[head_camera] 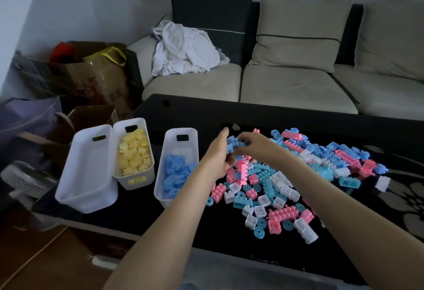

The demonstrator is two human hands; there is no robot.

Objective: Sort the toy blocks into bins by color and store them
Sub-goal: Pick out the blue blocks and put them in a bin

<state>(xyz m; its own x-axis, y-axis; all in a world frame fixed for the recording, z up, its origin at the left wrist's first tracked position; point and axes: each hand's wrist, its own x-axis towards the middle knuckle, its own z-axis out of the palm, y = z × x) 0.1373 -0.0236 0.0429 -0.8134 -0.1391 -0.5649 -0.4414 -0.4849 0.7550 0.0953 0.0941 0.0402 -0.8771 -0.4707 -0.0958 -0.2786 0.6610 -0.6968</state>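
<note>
Toy blocks (286, 175), pink, blue and white, are lying heaped across the right half of the table (195, 115). At the heap's left edge, the left hand (218, 155) is cupping blue blocks (230, 148) in curled fingers, and the right hand (257, 146) is pinching them from above. The blue-filled bin (195, 142) is sitting just left of the hands.

Dim room with pale walls (91, 2). A beige sofa (286, 87), bearing a dark cushion (211, 7) and crumpled white cloth (183, 48), stands behind a glossy black worktop (183, 115). Brown wooden floor (46, 262) lower left.
</note>
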